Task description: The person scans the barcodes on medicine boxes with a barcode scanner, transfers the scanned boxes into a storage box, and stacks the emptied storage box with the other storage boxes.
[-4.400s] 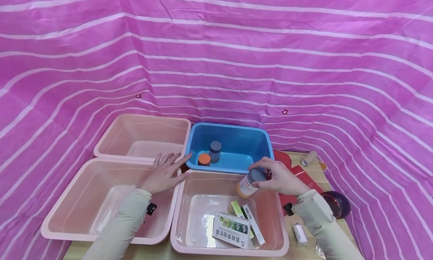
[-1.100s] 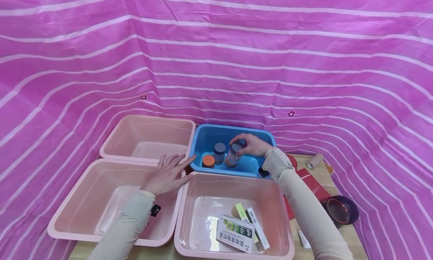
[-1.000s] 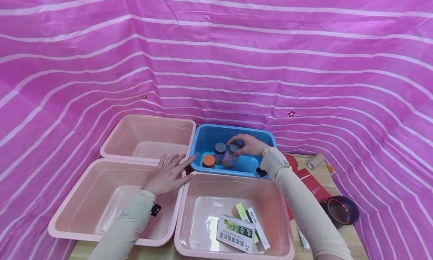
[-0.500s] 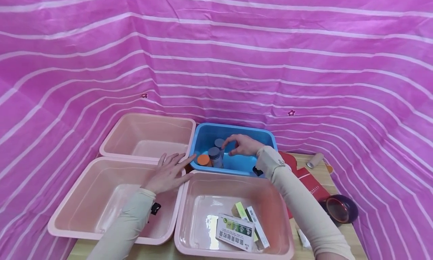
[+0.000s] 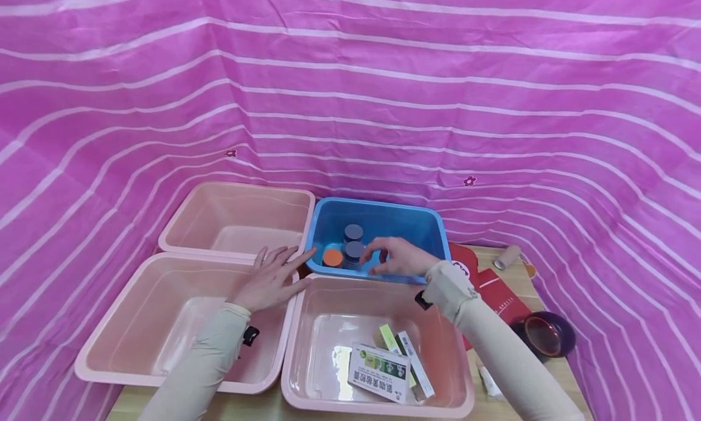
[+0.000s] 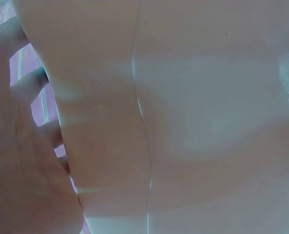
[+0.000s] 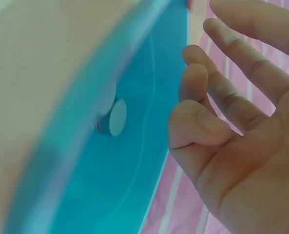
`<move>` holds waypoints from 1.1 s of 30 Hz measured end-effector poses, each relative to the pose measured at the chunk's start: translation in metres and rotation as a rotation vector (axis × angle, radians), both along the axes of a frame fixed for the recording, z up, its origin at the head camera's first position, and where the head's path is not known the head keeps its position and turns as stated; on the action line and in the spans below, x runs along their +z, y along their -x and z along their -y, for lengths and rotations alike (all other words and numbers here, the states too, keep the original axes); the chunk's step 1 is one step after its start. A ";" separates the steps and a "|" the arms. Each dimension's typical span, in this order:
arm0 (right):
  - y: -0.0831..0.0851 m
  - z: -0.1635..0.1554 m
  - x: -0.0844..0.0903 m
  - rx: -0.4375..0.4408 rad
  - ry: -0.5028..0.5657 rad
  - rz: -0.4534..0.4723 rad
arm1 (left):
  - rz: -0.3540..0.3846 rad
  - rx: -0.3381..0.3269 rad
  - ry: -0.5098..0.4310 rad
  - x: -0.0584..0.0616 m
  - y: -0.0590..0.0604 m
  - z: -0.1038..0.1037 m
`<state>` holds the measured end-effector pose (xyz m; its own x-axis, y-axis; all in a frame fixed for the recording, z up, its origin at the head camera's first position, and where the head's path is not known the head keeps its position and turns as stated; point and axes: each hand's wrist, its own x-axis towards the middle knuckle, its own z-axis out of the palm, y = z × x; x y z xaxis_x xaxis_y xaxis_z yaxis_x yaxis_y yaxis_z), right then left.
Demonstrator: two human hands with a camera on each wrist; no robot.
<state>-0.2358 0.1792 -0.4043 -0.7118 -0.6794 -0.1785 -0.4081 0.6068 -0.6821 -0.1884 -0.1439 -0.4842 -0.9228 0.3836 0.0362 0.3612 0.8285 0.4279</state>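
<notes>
Evidently, you are at the tail end of a placing step: three bottles stand in the blue plastic tub [image 5: 378,203], gathered by its near left corner. The orange-lidded round bottle [image 5: 332,258] sits closest to that corner, with the nearer grey-lidded bottle [image 5: 353,250] just right of it and the farther grey-lidded bottle [image 5: 353,232] behind. Your right hand [image 5: 402,257] is over the tub's near edge, fingers loosely bent, a narrow gap at the thumb, holding nothing. Your left hand [image 5: 271,281] lies with fingers spread over the rims where the tubs meet, also holding nothing.

The next move probably calls for lifting your right hand clear of those lids and the near edge, then choosing another item. Perhaps that means the crumpled white packet [image 5: 489,381] toward the right edge of the wooden desk [image 5: 257,409]. Mind the bottles; a brushed lid could tip one.
</notes>
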 end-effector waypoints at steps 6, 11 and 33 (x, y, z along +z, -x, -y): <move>-0.040 0.004 -0.013 0.037 -0.123 0.002 | 0.002 -0.003 0.006 0.001 0.001 0.001; -0.066 0.022 -0.037 0.063 -0.286 0.079 | -0.003 0.002 0.003 0.002 0.001 0.002; -0.094 0.048 -0.094 -0.047 -0.665 0.188 | -0.006 -0.010 0.004 -0.001 0.002 0.001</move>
<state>-0.1422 0.1315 -0.4978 -0.6542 -0.3520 -0.6694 -0.2823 0.9348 -0.2157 -0.1902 -0.1452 -0.4850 -0.9189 0.3926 0.0397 0.3715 0.8268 0.4223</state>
